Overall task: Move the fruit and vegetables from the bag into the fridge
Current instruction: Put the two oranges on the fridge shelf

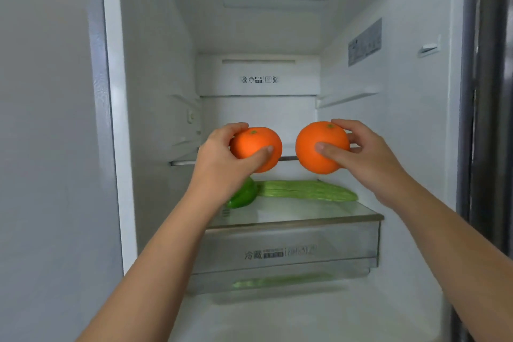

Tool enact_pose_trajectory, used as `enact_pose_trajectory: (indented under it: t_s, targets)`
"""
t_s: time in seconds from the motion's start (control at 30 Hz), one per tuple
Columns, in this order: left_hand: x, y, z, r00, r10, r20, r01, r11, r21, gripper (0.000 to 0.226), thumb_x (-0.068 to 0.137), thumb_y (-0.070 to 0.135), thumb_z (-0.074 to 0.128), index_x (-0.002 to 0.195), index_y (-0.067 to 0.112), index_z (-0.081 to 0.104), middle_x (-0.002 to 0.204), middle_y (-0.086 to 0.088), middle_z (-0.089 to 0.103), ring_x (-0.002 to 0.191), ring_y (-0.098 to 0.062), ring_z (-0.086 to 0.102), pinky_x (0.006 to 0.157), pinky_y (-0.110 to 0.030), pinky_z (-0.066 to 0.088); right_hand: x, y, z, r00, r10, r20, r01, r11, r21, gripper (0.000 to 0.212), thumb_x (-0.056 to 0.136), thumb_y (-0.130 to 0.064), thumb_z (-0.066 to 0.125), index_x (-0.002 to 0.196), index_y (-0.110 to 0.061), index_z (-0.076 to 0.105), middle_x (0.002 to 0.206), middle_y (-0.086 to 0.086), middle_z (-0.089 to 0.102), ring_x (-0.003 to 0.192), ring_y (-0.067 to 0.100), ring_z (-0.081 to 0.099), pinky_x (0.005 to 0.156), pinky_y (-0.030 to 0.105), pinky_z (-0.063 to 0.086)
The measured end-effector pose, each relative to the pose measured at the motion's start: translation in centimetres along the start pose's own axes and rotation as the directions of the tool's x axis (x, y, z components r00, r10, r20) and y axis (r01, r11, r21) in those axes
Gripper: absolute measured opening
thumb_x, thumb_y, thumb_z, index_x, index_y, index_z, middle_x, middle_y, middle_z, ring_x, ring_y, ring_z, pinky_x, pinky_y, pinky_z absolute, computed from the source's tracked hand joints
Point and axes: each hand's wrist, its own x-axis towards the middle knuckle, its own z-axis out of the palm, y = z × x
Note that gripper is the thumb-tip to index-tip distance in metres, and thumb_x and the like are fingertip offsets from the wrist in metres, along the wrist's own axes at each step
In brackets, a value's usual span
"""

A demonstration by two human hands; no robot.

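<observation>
The left hand (222, 158) gripped one orange (255, 144), thumb across its front and fingers curled over its top and far side. The right hand (369, 158) gripped a second orange (319, 147) the same way, thumb pressed on the near face. Both fruits were held up inside the open fridge (155, 64), side by side with a gap between them and stem ends upward, level with the front edge of an upper shelf (183, 161). Below them, on the glass shelf (291, 216), a green bell pepper (241, 198) lay at the left, partly hidden by the left wrist, just beside a long ridged green gourd (308, 190) stretching to the right. Beneath that shelf sat a clear drawer (291, 254) with printed lettering.
</observation>
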Motion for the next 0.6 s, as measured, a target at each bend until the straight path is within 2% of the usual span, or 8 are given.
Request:
enact_pose_trajectory:
  t_s: [0.07, 0.13, 0.27, 0.3, 0.4, 0.47, 0.6]
  targets:
    - [1.8, -0.6, 1.0, 0.999, 0.033, 0.013, -0.034, 0.996, 0.079, 0.054, 0.071, 0.029, 0.075, 0.121, 0.019, 0.056, 0.121, -0.003, 0.058, 0.105, -0.017, 0.054, 0.089, -0.028, 0.043, 2.8, 1.1, 0.5, 1.000, -0.010, 0.016, 0.010, 1.000, -0.012, 0.056, 0.077, -0.033, 0.071, 0.127, -0.031, 0.046, 0.118, -0.001, 0.046, 0.105, 0.019, 0.051, 0.084, 0.035, 0.048]
    - [3.5, -1.2, 2.0, 0.999, 0.045, 0.028, -0.048, 0.987, 0.153, 0.055, 0.073, 0.029, 0.074, 0.123, 0.018, 0.055, 0.122, -0.003, 0.057, 0.103, -0.017, 0.052, 0.086, -0.024, 0.041, 5.6, 2.2, 0.9, 0.999, 0.001, 0.043, -0.001, 1.000, 0.011, 0.055, 0.077, -0.031, 0.071, 0.127, -0.029, 0.047, 0.118, 0.001, 0.046, 0.106, 0.019, 0.050, 0.086, 0.036, 0.047]
    - [7.2, -2.7, 3.7, 0.996, -0.042, 0.081, 0.023, 0.973, 0.229, 0.056, 0.074, 0.031, 0.074, 0.124, 0.018, 0.054, 0.119, -0.005, 0.057, 0.092, -0.013, 0.049, 0.065, -0.012, 0.041, 10.8, 4.8, 1.8, 0.990, 0.053, 0.131, -0.049, 0.998, -0.030, 0.058, 0.077, -0.029, 0.072, 0.128, -0.025, 0.046, 0.120, 0.006, 0.047, 0.105, 0.022, 0.051, 0.091, 0.038, 0.046]
    - [8.2, -3.1, 4.1, 0.993, -0.057, 0.099, 0.030, 0.967, 0.253, 0.056, 0.074, 0.031, 0.074, 0.124, 0.017, 0.054, 0.119, -0.005, 0.057, 0.091, -0.013, 0.049, 0.064, -0.012, 0.041, 12.0, 5.4, 2.0, 0.988, 0.058, 0.146, -0.052, 0.997, -0.050, 0.058, 0.077, -0.030, 0.072, 0.128, -0.024, 0.046, 0.122, 0.007, 0.047, 0.104, 0.022, 0.051, 0.090, 0.037, 0.046]
    - [10.2, -4.1, 5.1, 0.981, -0.064, 0.183, -0.005, 0.936, 0.353, 0.056, 0.075, 0.033, 0.073, 0.124, 0.013, 0.054, 0.117, -0.006, 0.059, 0.092, -0.012, 0.047, 0.078, -0.021, 0.039, 14.8, 6.7, 2.5, 0.979, 0.059, 0.197, -0.031, 0.989, -0.143, 0.061, 0.076, -0.032, 0.072, 0.130, -0.023, 0.044, 0.127, 0.006, 0.045, 0.104, 0.020, 0.048, 0.083, 0.031, 0.042]
    - [11.5, -4.6, 5.8, 0.972, -0.084, 0.219, -0.003, 0.928, 0.371, 0.055, 0.075, 0.034, 0.073, 0.122, 0.011, 0.055, 0.116, -0.006, 0.059, 0.093, -0.012, 0.048, 0.080, -0.023, 0.039, 16.5, 7.5, 2.8, 0.973, 0.061, 0.224, -0.021, 0.984, -0.177, 0.063, 0.076, -0.034, 0.072, 0.130, -0.024, 0.043, 0.131, 0.006, 0.044, 0.106, 0.020, 0.047, 0.082, 0.030, 0.041]
    - [13.8, -5.6, 7.1, 0.953, -0.162, 0.255, 0.064, 0.934, 0.352, 0.057, 0.075, 0.036, 0.072, 0.123, 0.011, 0.054, 0.116, -0.006, 0.057, 0.096, -0.015, 0.050, 0.080, -0.025, 0.041, 18.7, 8.9, 3.2, 0.964, 0.102, 0.244, -0.061, 0.983, -0.172, 0.063, 0.076, -0.035, 0.072, 0.130, -0.022, 0.043, 0.133, 0.008, 0.042, 0.110, 0.025, 0.048, 0.086, 0.036, 0.045]
